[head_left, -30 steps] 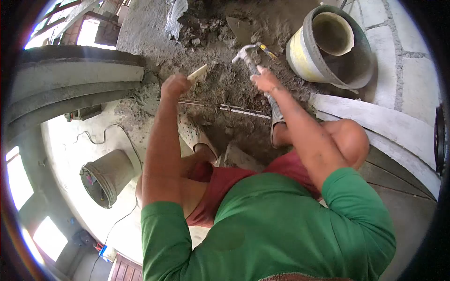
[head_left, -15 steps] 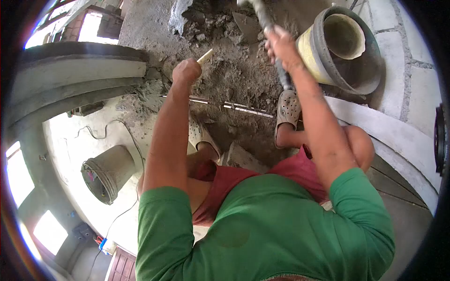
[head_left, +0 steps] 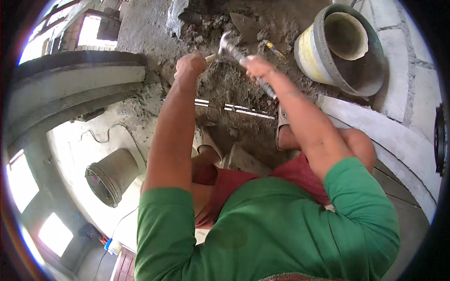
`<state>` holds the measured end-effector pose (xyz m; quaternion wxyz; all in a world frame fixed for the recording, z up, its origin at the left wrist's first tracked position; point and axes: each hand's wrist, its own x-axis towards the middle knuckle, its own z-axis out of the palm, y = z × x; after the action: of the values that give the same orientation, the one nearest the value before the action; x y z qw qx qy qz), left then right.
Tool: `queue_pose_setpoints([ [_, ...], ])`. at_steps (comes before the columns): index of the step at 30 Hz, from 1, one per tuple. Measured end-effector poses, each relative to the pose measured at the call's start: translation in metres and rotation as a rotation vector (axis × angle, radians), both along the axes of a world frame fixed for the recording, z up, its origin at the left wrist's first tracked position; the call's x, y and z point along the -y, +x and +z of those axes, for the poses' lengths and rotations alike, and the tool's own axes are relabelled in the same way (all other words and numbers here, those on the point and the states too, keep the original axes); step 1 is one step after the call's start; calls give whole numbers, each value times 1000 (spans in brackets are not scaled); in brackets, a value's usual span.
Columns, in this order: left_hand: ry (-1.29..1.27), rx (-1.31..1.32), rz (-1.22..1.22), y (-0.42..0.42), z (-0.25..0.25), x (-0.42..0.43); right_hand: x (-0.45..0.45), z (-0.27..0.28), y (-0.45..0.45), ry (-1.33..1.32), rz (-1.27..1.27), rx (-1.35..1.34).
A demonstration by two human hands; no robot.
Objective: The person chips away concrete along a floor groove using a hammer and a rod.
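Note:
My left hand [head_left: 191,64] is closed round a pale, narrow piece [head_left: 210,58] whose end sticks out to the right. My right hand [head_left: 259,68] grips a hammer [head_left: 233,49] by its grey handle. The metal hammer head is beside the end of the pale piece; whether they touch I cannot tell. Beneath both hands is rough, crumbly grey soil or mortar [head_left: 227,89]. Behind the hammer lie a flat triangular blade [head_left: 243,25] and a yellow-and-black tool [head_left: 274,49].
A large bucket [head_left: 309,56] holding a smaller container [head_left: 347,36] stands at the upper right. At the left is another bucket [head_left: 119,171] beside a cable [head_left: 107,136]. Light strips [head_left: 250,112] lie before my feet. A curved step [head_left: 79,79] rises at the left.
The hammer swung up and away to the back, then came down to the left beside the pale piece. My left hand has shifted slightly right and still holds its piece.

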<state>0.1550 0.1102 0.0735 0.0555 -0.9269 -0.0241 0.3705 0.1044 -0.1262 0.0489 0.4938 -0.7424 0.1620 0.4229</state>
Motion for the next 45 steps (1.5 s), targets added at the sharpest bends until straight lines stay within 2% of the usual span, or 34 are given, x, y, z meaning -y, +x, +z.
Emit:
queue_pose_setpoints([
  [2, 56, -118, 77, 12, 1, -5, 24, 9, 26, 184, -106, 84],
  [3, 8, -142, -17, 21, -27, -28, 30, 32, 40, 222, -216, 152],
  [6, -43, -179, 71, 21, -19, -44, 49, 85, 86, 295, -419, 463],
  [8, -24, -181, 79, 18, -40, -55, 43, 135, 100, 304, -556, 600],
  [10, -76, -204, -119, 14, -43, -63, 31, 150, 103, 276, -601, 691],
  [13, -42, -84, -8, 6, -33, -51, 2, 86, 86, 235, -442, 631],
  [15, -34, -98, 33, 6, -40, -50, -24, 5, 44, 20, -139, 433],
  [16, -26, -102, 69, 9, -41, -49, -28, -13, 34, -35, -41, 310],
  [18, -10, -115, 69, 10, -19, -38, -29, -21, 21, -55, 99, 22],
  [20, 2, -145, 73, 3, -16, -37, -16, -7, 22, -54, 10, -50],
  [21, 17, -134, 83, 7, -19, -37, -2, 8, 33, -24, 136, -9],
  [22, 32, -119, 93, 12, -21, -37, 11, 2, 47, 24, 143, 92],
  [23, 27, -126, 89, 10, -24, -38, 25, 21, 64, 71, 162, 190],
  [25, -2, -100, 68, 10, -28, -41, 42, 39, 100, 92, 39, 476],
  [26, -3, -103, 73, 8, -25, -42, 41, 86, 104, 138, -130, 486],
  [27, -11, -96, 68, 7, -18, -39, 63, 60, 135, 385, -111, 585],
  [28, -16, -90, 61, 5, -14, -38, 20, 142, 118, 92, -502, 572],
  [30, -6, -86, 62, 4, -18, -36, 1, 144, 128, 12, -615, 617],
  [31, 0, -75, 64, 6, -18, -36, 14, 105, 123, 359, -401, 806],
  [33, 3, -94, 77, 6, -14, -34, -1, 21, 91, 171, -169, 788],
  [35, 2, -109, 85, 4, -14, -33, -24, -36, 64, -441, 393, 538],
  [37, 17, -33, 57, 2, -27, -38, -12, -30, 64, -446, 681, 319],
  [38, 14, -44, 60, -4, -19, -36, -3, -10, 60, -366, 418, 145],
  [39, 11, -56, 83, 0, -10, -33, 9, -7, 69, -464, 481, 232],
  [40, 9, -69, 102, 2, -2, -29, 28, -9, 84, -323, 446, 183],
  [42, 16, -114, 89, 9, -3, -29, 57, 11, 113, -111, 189, 345],
  [43, 29, -160, 80, 11, -5, -31, 59, 52, 121, -156, 146, 408],
  [44, 28, -162, 81, 11, -7, -33, 63, 63, 132, -141, 27, 568],
  [45, 16, -151, 69, 10, -11, -35, 74, 48, 156, -1, -109, 654],
])
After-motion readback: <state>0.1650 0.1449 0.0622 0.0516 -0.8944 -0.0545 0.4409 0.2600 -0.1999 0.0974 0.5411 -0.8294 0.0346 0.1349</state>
